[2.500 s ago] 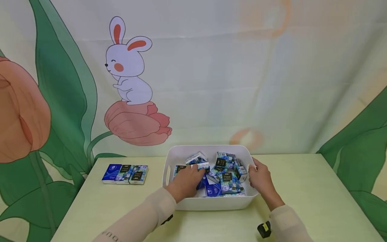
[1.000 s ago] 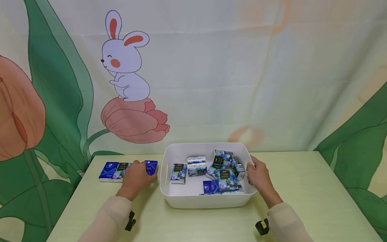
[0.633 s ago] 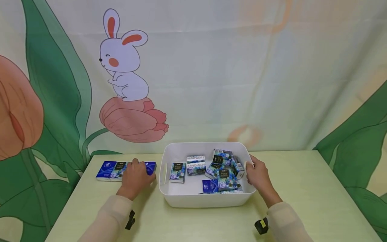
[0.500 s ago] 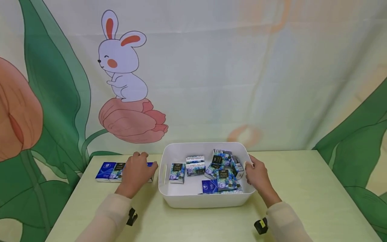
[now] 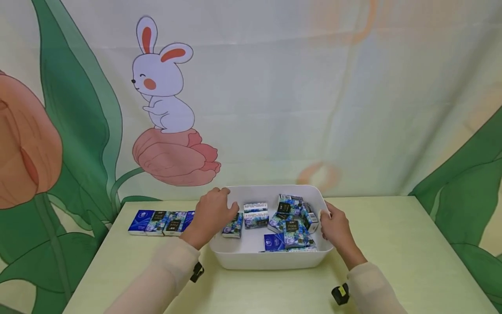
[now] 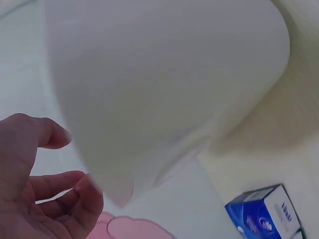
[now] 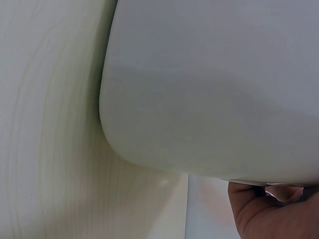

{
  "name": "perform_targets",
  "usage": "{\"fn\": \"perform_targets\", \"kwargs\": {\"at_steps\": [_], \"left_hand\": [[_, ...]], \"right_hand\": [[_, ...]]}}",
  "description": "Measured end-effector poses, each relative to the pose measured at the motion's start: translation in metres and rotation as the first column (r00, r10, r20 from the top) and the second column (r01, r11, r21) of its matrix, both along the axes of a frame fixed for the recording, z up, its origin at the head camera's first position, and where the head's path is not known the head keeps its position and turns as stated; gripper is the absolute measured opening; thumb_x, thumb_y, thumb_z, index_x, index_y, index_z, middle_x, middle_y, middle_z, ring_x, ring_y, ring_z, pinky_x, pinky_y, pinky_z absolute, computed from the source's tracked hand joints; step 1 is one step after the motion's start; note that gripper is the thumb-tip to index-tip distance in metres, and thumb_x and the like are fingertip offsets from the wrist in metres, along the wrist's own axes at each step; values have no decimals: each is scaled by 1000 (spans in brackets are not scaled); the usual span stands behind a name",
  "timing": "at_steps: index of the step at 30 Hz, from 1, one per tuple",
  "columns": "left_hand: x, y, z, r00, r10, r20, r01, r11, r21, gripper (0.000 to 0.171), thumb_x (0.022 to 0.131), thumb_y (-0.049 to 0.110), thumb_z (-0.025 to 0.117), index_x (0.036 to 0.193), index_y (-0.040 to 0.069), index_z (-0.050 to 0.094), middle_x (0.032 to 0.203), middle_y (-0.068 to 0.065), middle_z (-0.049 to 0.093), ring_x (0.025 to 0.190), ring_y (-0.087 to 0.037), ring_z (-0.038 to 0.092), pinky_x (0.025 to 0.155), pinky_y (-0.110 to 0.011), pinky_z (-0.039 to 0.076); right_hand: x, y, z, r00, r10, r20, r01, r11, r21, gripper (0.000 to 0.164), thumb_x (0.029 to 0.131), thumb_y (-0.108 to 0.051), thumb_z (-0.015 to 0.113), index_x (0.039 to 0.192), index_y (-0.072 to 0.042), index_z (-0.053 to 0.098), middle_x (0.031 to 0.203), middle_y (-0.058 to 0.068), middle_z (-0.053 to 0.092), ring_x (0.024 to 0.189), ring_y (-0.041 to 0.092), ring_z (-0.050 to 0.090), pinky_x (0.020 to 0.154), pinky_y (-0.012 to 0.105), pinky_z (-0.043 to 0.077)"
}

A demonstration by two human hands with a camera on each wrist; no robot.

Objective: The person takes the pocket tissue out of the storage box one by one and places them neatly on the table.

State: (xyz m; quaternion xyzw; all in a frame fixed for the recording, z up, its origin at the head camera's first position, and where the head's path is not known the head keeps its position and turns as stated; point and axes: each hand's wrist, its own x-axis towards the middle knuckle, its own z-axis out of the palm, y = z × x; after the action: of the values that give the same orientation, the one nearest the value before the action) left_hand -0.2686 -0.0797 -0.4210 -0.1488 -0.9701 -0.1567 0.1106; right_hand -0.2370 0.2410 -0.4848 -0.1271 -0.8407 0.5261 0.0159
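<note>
The white basket (image 5: 274, 261) sits on the counter (image 5: 396, 237), with tissue packs in it and beside it. At its right end, the right hand (image 5: 338, 229) has its fingers curled round the rim at the handle. The left hand (image 5: 210, 216) hangs over the basket's left end, thumb and fingers part-bent, a moderate gap between them and nothing held; whether they touch the rim I cannot tell.

Left of the basket lies a row of packs (image 5: 157, 224), side by side; its blue end pack (image 5: 188, 218), nearest the basket, is partly hidden by the left arm. Inside the basket, a floral pack (image 5: 234, 227) lies near the left end, a pair of packs (image 5: 256, 219) stands close together left of the middle, and a loose heap (image 5: 296, 235) fills the right part, with a blue pack (image 5: 273, 243) at its front edge.

The likeliest trouble is the left wrist or sleeve brushing the blue end pack and knocking the row crooked. Fingers dipping too low could catch the basket's left rim and shift it, should the right hand's hold slacken. Pulling a low pack from the heap could make those above slide.
</note>
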Motion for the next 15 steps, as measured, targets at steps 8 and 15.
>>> {"fn": "perform_targets", "kwargs": {"at_steps": [8,15], "left_hand": [[-4,18,-22,962,50,269,-21,994,-111,38,82,32,82,89,0,64,73,-6,54,64,-21,53,57,-33,48],[-15,27,-39,939,45,341,37,973,-229,44,74,32,89,98,1,69,80,-6,56,76,-23,51,70,-37,49]], "right_hand": [[1,-2,-3,1000,5,-12,-4,1000,3,48,104,-15,44,150,-3,46,69,9,54,50,15,50,47,29,45],[0,2,-2,1000,-2,-28,2,1000,15,48,103,-15,44,149,-2,47,69,9,55,50,16,50,47,30,45]]}}
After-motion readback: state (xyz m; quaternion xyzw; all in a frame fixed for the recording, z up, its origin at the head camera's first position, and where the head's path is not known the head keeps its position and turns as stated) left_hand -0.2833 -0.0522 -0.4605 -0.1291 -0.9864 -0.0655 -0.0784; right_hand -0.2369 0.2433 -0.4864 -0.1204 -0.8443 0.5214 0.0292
